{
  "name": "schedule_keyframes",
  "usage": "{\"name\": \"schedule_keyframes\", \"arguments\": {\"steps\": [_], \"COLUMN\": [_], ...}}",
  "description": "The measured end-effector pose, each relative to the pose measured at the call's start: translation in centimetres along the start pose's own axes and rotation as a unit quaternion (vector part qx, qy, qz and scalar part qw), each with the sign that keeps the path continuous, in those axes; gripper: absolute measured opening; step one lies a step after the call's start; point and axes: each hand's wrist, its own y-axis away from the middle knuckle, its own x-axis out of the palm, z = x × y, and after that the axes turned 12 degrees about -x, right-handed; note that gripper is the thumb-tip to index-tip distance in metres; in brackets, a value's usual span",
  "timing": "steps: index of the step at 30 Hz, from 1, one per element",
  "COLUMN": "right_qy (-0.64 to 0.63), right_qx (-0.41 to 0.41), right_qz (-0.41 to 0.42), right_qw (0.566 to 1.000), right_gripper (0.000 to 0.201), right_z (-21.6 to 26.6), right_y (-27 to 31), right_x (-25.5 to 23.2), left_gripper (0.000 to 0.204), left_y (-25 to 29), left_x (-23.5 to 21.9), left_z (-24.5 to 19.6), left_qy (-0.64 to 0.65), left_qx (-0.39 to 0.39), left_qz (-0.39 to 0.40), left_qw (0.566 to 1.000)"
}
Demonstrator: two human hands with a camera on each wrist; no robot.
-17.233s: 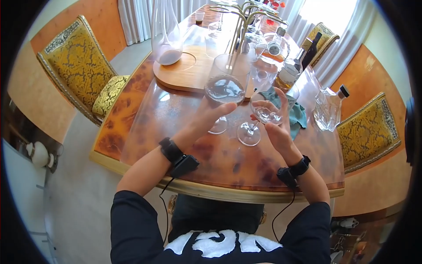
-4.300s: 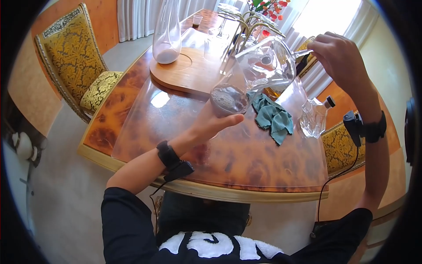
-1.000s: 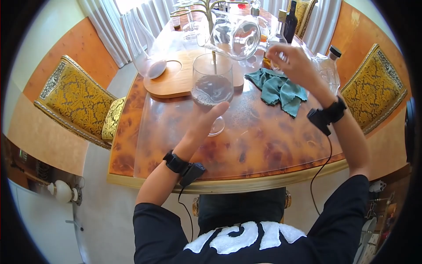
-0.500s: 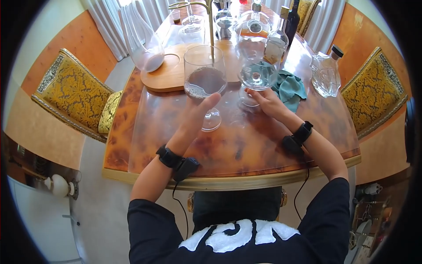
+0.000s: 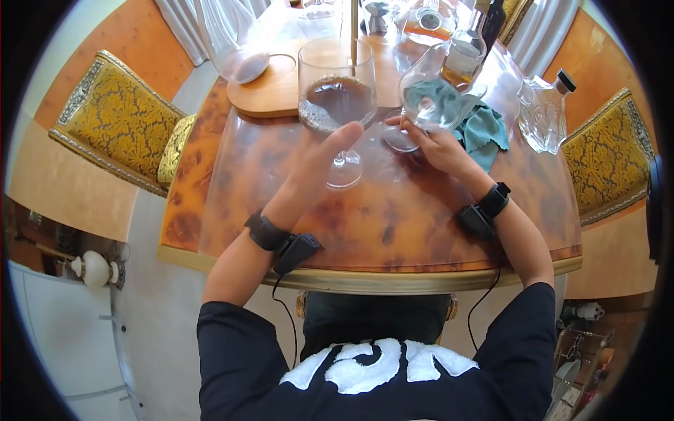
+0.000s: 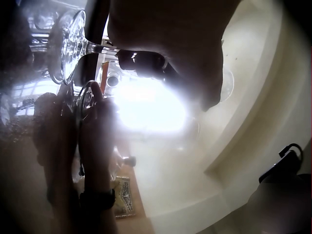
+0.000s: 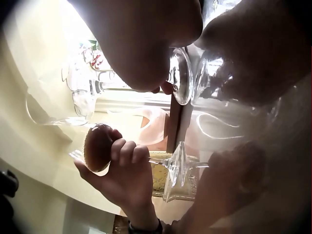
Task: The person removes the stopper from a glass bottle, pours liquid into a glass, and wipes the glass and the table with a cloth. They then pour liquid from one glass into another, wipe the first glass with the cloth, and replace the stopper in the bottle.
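Note:
In the head view my left hand [image 5: 319, 154] grips a wine glass [image 5: 337, 105] low, under its bowl, with the thumb up along the side. Brown liquid with bubbles at its edge lies in that bowl. The right wrist view shows the fingers curled round below the bowl, and the glass foot [image 7: 179, 165] meeting its reflection in the tabletop. My right hand [image 5: 444, 146] holds a second, clear stemmed glass [image 5: 428, 102] beneath the bowl; it leans to the right. Its foot [image 5: 402, 133] is close over the table. A green cloth [image 5: 484, 133] lies behind that hand.
A wooden board [image 5: 270, 98] bearing a tall decanter [image 5: 246, 67] stands at the back left. An angular stoppered decanter [image 5: 544, 116] is at the right, with an amber bottle [image 5: 460, 63] and other glassware behind. Yellow patterned chairs [image 5: 112, 123] flank the table.
Earlier my right hand held the clear glass high and tipped over the left glass. It came down beside that glass, and within the last half second leaned right. My left hand kept its grip.

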Motion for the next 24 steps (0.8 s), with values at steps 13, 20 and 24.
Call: {"name": "schedule_keyframes", "arguments": {"steps": [13, 20, 24], "right_qy": [0.074, 0.028, 0.204], "right_qx": [-0.009, -0.017, -0.011], "right_qz": [0.040, 0.054, -0.014], "right_qw": [0.996, 0.998, 0.979], "right_gripper": [0.021, 0.030, 0.041], "right_z": [0.5, 1.0, 1.9], "right_y": [-0.7, 0.1, 0.9], "right_x": [-0.5, -2.8, -8.1], "left_gripper": [0.057, 0.030, 0.031], "left_y": [0.0, -0.2, -0.4], "left_x": [-0.6, -1.1, -1.4], "left_z": [0.5, 0.8, 1.1], "left_qy": [0.009, -0.018, -0.002], "left_qx": [-0.031, -0.017, -0.009], "left_qz": [-0.015, 0.011, 0.014], "left_qw": [0.999, 1.000, 1.000]}}
